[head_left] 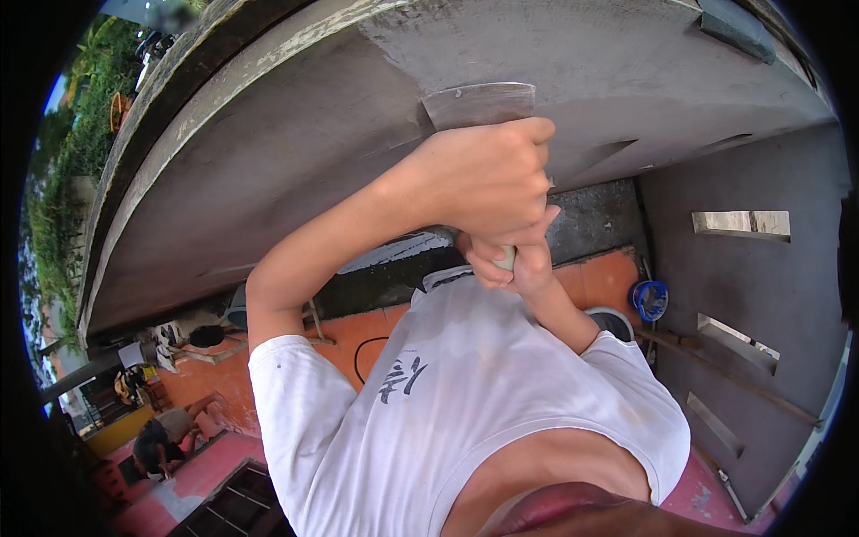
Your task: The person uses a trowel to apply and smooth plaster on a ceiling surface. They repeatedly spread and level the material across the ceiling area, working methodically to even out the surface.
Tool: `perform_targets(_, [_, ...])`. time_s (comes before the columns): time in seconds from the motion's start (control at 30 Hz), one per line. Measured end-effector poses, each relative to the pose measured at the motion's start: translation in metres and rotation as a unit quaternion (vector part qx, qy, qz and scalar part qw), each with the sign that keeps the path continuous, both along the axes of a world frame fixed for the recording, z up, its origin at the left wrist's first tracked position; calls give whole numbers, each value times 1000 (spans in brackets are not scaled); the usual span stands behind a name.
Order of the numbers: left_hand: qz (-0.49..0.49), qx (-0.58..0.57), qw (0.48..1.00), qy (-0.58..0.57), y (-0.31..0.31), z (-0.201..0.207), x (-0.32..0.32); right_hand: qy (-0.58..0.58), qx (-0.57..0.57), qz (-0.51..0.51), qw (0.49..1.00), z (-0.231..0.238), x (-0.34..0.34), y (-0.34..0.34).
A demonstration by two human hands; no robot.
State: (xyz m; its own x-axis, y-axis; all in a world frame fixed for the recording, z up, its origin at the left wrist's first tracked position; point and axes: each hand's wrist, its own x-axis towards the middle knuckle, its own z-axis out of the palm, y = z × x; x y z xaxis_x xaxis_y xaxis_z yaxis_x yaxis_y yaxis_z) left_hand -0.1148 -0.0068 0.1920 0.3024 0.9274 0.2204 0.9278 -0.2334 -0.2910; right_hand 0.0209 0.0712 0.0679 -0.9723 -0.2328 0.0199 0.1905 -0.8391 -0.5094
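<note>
My left hand [492, 179] is closed in a fist close behind the wide metal blade of a scraper [479, 105]. Below it, my right hand [514, 259] wraps around the handle, whose pale green butt shows between the fingers. Most of the handle is hidden by both hands. The blade lies against, or very close to, a grey plastered surface [304, 170]; exact contact cannot be made out. Around the blade the plaster shows lighter and darker grey patches, with an uneven edge just left of it.
A grey side wall [761, 295] with slot openings stands at right, a wooden pole [734, 376] slanting before it. Near that wall is a blue bucket [650, 300]. Another person [165, 438] bends low at far lower left. A dark grating [237, 506] lies on the pink floor.
</note>
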Motion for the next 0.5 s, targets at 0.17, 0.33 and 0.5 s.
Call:
perform_targets(0.17, [7,29,1000,0,4,-6,-2,-44,129,-12,991,23,1,11])
perform_targets(0.33, [12,-22,1000,-4,5,5,1,-13,-22,49,998,13,4,15])
perform_targets(0.5, [-4,-31,999,17,2,7,-1,-48,34,25,998,20,3,-6])
